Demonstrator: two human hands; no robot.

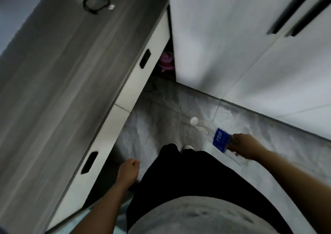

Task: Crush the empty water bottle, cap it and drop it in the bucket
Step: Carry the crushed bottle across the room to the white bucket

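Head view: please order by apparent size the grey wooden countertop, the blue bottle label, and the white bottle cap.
1. Grey wooden countertop, by far the largest.
2. Blue bottle label.
3. White bottle cap, the smallest.
The bottle is held by the right hand.

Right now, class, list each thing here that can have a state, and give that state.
Water bottle: held in the right hand, white cap on, clear, tilted.
Right hand: closed around the bottle's base end.
Left hand: loose fist, holding nothing visible.
Upper drawer: shut.
Lower drawer: shut.
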